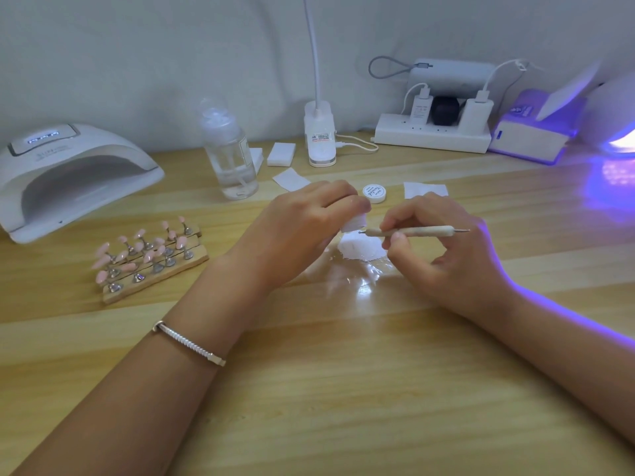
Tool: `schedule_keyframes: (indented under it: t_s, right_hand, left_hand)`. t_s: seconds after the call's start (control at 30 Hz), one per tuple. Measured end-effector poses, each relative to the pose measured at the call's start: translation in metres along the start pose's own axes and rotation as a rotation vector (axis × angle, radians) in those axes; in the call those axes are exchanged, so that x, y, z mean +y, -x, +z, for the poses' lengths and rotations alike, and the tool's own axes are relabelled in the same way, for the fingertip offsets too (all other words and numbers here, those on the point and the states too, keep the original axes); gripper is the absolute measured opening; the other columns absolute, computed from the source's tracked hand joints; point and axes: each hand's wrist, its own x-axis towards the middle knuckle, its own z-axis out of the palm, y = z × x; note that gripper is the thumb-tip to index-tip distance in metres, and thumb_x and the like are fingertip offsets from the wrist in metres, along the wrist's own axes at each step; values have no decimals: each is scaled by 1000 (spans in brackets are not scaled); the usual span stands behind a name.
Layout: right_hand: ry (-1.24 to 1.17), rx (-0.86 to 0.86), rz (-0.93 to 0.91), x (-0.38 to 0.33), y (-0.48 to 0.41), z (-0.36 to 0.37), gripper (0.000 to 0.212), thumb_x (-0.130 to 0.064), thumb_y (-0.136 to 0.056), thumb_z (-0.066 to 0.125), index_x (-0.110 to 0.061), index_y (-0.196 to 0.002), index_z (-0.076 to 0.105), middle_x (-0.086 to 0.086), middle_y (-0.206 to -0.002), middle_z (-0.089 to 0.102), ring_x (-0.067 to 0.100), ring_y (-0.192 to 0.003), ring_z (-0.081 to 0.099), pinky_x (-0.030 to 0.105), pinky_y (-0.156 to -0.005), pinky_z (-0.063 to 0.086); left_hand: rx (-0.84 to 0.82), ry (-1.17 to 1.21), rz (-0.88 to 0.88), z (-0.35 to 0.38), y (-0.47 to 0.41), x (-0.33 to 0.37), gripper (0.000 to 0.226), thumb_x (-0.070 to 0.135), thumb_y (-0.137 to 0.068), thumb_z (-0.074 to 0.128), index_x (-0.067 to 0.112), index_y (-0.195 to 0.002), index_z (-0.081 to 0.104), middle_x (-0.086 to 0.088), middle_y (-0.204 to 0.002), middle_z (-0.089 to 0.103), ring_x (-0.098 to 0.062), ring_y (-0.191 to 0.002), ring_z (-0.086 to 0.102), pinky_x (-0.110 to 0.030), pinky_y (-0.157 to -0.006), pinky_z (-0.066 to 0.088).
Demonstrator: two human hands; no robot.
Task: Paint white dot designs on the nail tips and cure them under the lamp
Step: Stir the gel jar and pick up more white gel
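While you load white paint, as I judge it, no dotting is under way.
Worktop (309, 389) carries the white lamp (68, 173) at far left, its mouth dark; a second lamp (618, 132) at far right glows violet. Pink nail tips (144, 252) stand on wooden strips just in front of the white lamp, well apart from both hands and too blurred to show any dots. Your left hand (292, 231) grips a small white pot (354, 223). Your right hand (446, 255) pinches the dotting tool (419, 231), tip at the pot, contact unclear. Next move calls for a small bead on the tip, then a steady carry left to the first nail tip.
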Motion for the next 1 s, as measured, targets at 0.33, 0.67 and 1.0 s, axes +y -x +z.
schedule_keyframes:
  t_s: [0.33, 0.67, 1.0]
  right_hand:
    - [68, -20, -40, 0, 2, 3, 19, -26, -83, 58, -12, -88, 70, -1, -83, 69, 22, -82, 60, 36, -80, 48]
    - [76, -33, -6, -1, 1, 2, 19, -28, -81, 56, -15, -86, 68, -3, -81, 68, 18, -81, 60, 36, -78, 48]
    - [74, -52, -16, -1, 1, 2, 18, -27, -81, 55, -16, -85, 68, -3, -81, 69, 20, -80, 61, 35, -77, 48]
  left_hand:
    - [-9, 83, -78, 4, 2, -1, 34, -10, -76, 71, 4, -107, 70, -8, -104, 69, -30, -75, 65, -42, -58, 54]
    - [1, 80, -85, 4, 2, 1, 33, -11, -76, 71, 4, -106, 71, -8, -103, 70, -29, -76, 65, -40, -58, 54]
    - [6, 75, -103, 5, 2, 4, 34, -12, -74, 69, 3, -105, 71, -9, -102, 70, -30, -76, 65, -41, -59, 54]
